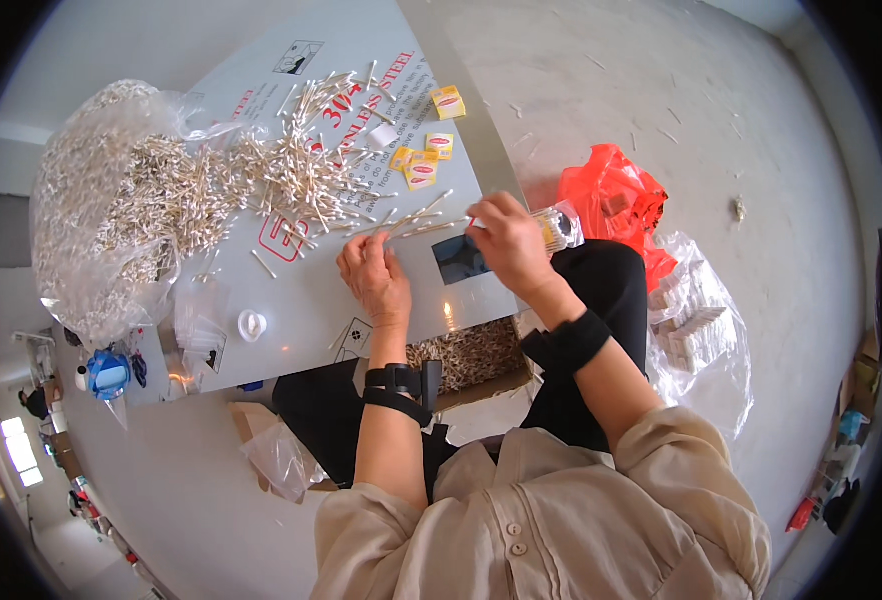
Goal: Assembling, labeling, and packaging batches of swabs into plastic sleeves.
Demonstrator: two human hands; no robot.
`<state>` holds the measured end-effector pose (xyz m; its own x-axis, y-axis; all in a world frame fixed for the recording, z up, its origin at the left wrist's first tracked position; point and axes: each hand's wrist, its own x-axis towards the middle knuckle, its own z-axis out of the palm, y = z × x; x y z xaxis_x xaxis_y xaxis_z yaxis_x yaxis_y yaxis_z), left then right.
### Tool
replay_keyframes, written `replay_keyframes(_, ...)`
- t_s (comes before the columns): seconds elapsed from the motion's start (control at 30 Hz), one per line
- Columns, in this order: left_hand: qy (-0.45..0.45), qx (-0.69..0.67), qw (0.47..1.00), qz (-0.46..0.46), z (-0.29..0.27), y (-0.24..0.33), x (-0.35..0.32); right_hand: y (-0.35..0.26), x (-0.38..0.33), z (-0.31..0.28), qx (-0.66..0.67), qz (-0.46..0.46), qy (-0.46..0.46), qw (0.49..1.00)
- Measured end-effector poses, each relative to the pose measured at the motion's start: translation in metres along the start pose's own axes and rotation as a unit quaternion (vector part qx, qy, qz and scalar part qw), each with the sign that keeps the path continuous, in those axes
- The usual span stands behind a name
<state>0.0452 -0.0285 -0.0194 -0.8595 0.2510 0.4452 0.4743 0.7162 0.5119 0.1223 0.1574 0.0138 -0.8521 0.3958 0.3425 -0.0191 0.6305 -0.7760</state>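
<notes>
Several loose cotton swabs lie on the table between my two hands. My left hand rests at their left end, fingers bent down onto the surface and slightly apart. At their right end my right hand has its fingers curled together; what they pinch, if anything, is hidden. Just beyond that hand, by the table's edge and above my right thigh, is a clear container of swabs, partly covered by the hand. A big heap of swabs spills from a clear plastic bag on the left.
Small yellow boxes and a white cap lie near the heap. A round white lid sits at the near left. Below the table edge is a box of swabs. Red and clear bags stand at right.
</notes>
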Motion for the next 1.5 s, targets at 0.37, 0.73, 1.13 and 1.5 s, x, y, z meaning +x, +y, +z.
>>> replay_keyframes(0.37,-0.090,0.005,0.995,0.044,-0.011,0.014,-0.012,0.001,-0.009,0.047,-0.119,-0.084,-0.073,0.987)
replay_keyframes(0.73,-0.065,-0.008,0.998,0.025,-0.011,0.003,0.025,-0.010,-0.044,0.041,-0.065,-0.114,-0.037,0.991)
replay_keyframes(1.13,-0.082,-0.028,0.995,0.054,-0.023,-0.006,-0.015,-0.007,-0.027,0.032,0.013,0.024,0.029,0.999)
replay_keyframes(1.5,-0.106,-0.052,0.991,0.062,-0.020,-0.019,-0.005,0.014,0.021,0.043,-0.126,-0.039,-0.114,0.985)
